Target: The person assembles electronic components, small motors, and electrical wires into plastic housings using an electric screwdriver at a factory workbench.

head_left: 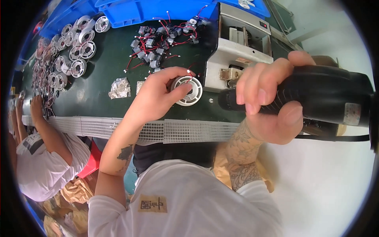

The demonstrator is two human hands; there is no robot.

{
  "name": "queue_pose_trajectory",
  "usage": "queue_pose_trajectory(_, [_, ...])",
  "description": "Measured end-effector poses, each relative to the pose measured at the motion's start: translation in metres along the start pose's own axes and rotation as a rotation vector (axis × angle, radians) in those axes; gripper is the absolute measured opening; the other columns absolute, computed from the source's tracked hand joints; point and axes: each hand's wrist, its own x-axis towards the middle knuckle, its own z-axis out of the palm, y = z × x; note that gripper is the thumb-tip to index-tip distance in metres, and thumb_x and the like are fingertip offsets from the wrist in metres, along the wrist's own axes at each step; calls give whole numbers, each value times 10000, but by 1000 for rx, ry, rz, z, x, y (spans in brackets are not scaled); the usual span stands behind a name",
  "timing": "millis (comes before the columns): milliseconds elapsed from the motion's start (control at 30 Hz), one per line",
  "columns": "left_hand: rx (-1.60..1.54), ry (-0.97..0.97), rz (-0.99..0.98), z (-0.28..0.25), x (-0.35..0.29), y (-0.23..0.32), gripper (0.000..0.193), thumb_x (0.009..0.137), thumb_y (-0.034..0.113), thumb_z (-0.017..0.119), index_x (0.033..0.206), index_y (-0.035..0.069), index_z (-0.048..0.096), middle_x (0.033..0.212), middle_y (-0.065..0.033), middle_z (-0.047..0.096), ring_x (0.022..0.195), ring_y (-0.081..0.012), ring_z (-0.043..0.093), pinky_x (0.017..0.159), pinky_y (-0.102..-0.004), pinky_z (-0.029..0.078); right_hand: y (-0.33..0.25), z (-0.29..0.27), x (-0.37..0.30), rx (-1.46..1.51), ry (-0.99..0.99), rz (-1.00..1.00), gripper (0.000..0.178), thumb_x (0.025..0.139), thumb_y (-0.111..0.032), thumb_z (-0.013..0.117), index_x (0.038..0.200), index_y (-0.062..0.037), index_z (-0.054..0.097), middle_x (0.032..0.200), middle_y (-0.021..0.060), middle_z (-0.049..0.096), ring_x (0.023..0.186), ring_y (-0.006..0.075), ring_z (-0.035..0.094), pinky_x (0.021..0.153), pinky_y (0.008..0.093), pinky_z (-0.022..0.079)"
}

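Note:
My left hand (156, 93) is closed on a white round plastic housing (198, 91) at the front of the green bench. Its thumb presses into the middle of the housing, and the fingers curl over the far rim. Thin red wires with a small white connector (189, 72) stick up beside the fingertips. My right hand (272, 98) grips a black electric screwdriver (329, 89), held nearly level with its nose (228, 99) pointing left toward the housing. The nose is apart from the housing. The tool's tip cannot be made out.
Small grey motors (152, 47) with red wires lie heaped at the back. More white housings (87, 50) and bundled wires (41, 75) are at left, near a co-worker's hand (36, 106). A metal machine (213, 71) stands right of the housing. Blue bins (122, 14) line the back; crumpled foil (119, 87) lies nearby.

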Motion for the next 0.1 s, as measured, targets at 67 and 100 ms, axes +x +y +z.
queue_pose_trajectory(67, [-25, -6, -43, 0, -2, 2, 290, 926, 46, 623, 1210, -13, 607, 1050, -36, 661, 916, -59, 579, 805, -227, 478, 0, 15, 8, -10, -8, -1, 665, 934, -382, 597, 1408, -17, 306, 797, 43, 515, 562, 153, 500, 521, 334, 448])
queue_pose_trajectory(100, [-45, -19, -83, 0, -3, 3, 290, 931, 54, 622, 1213, -13, 605, 1072, -43, 659, 946, -63, 580, 833, -229, 478, 0, 24, 13, -15, -12, -2, 687, 935, -405, 598, 1419, -24, 294, 806, 43, 517, 567, 156, 503, 524, 337, 452])
